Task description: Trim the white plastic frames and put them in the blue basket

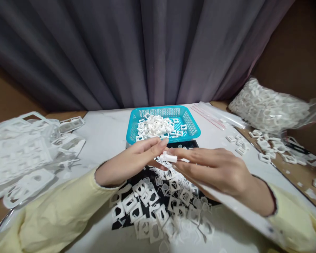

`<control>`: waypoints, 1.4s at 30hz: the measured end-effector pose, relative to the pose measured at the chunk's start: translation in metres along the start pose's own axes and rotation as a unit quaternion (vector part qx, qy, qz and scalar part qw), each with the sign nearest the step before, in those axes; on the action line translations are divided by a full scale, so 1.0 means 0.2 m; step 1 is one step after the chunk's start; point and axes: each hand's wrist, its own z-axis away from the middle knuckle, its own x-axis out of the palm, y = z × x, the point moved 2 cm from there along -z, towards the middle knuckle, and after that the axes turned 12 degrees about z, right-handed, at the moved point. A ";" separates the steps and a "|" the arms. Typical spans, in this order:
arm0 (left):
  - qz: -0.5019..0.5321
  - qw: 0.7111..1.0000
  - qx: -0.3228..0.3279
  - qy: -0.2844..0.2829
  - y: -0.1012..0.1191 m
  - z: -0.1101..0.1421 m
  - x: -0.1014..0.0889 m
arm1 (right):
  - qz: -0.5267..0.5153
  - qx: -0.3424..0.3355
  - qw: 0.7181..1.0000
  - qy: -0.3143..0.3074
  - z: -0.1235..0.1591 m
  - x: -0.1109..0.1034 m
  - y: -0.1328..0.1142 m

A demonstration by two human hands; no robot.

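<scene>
In front of the basket, a small white plastic piece point(169, 158) is held edge-on between my two hands. The thumb and fingers of my left hand point(143, 154) close on its left end. My right hand point(216, 168) comes from the other side, fingertips at the right end; its thumb is hidden. Below the hands, many white square frames with shaped cut-outs point(137, 212) and thin loose offcuts point(197, 203) lie heaped on a black mat point(118, 224). More white frames point(158, 126) are piled inside a turquoise basket point(130, 130) just beyond my fingers.
A clear bag full of white pieces point(271, 107) sits at the back right, with loose frames point(263, 144) before it. Flat zip bags point(218, 114) lie right of the basket. Larger white plastic sheets point(21, 151) are stacked at left. A grey curtain point(158, 52) hangs behind.
</scene>
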 end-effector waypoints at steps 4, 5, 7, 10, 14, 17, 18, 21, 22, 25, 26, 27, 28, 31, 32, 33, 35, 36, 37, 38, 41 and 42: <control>-0.035 0.999 -0.027 -0.016 -0.02 -0.01 -0.01 | 0.074 -0.058 0.996 0.009 -0.02 0.00 -0.03; -0.027 0.999 -0.030 -0.019 -0.02 -0.01 -0.01 | 0.084 -0.067 0.994 0.007 -0.02 0.00 -0.03; -0.003 1.000 -0.025 -0.015 -0.02 -0.01 -0.02 | 0.094 -0.073 0.993 0.007 -0.02 0.00 -0.03; -0.044 0.998 0.020 0.031 -0.01 0.00 -0.04 | 0.089 -0.050 0.995 -0.003 -0.01 0.00 -0.02; -0.138 0.981 0.089 0.105 0.01 0.01 -0.06 | 0.064 -0.029 0.997 -0.013 0.00 -0.02 -0.02; -0.120 0.985 0.073 0.100 0.01 0.01 -0.06 | 0.032 -0.039 0.999 -0.012 0.01 0.00 -0.01; -0.112 0.987 0.063 0.094 0.01 0.02 -0.06 | 0.025 -0.046 0.999 -0.011 0.01 0.01 -0.01; -0.103 0.991 0.042 0.074 0.01 0.02 -0.05 | 0.016 -0.060 0.998 -0.011 0.01 0.05 0.00; -0.097 0.993 0.038 0.064 0.01 0.03 -0.05 | 0.015 -0.061 0.998 -0.012 0.01 0.06 0.00; -0.065 0.997 0.030 0.030 0.01 0.03 -0.03 | 0.017 -0.055 0.998 -0.018 0.02 0.06 0.00; -0.062 0.997 0.032 0.019 0.01 0.03 -0.03 | 0.018 -0.054 0.998 -0.020 0.02 0.06 0.01; -0.066 0.997 0.037 0.011 0.01 0.03 -0.02 | 0.018 -0.051 0.998 -0.024 0.02 0.05 0.01; -0.078 0.996 0.045 0.006 0.01 0.03 -0.02 | 0.017 -0.049 0.998 -0.028 0.02 0.05 0.02; -0.125 0.990 0.066 0.005 0.02 0.03 -0.02 | -0.003 -0.061 0.997 -0.037 0.02 0.03 0.03; -0.138 0.988 0.071 0.008 0.02 0.03 -0.02 | -0.017 -0.068 0.997 -0.042 0.02 0.02 0.03; -0.149 0.986 0.075 0.011 0.03 0.04 -0.02 | -0.034 -0.068 0.996 -0.047 0.01 0.01 0.04; -0.163 0.983 0.083 0.018 0.03 0.05 -0.02 | -0.064 -0.042 0.995 -0.061 0.01 -0.03 0.03; -0.168 0.982 0.088 0.021 0.04 0.05 -0.02 | -0.070 -0.019 0.995 -0.066 0.00 -0.05 0.03; -0.173 0.980 0.092 0.024 0.04 0.05 -0.02 | -0.067 0.006 0.996 -0.067 0.00 -0.07 0.03; -0.177 0.979 0.094 0.025 0.05 0.06 -0.02 | -0.058 0.029 0.996 -0.062 0.00 -0.09 0.02; -0.188 0.979 0.079 0.015 0.06 0.07 -0.01 | -0.041 0.086 0.995 -0.024 -0.02 -0.12 0.01; -0.191 0.979 0.070 0.010 0.06 0.07 -0.01 | -0.046 0.099 0.994 -0.014 -0.02 -0.12 0.01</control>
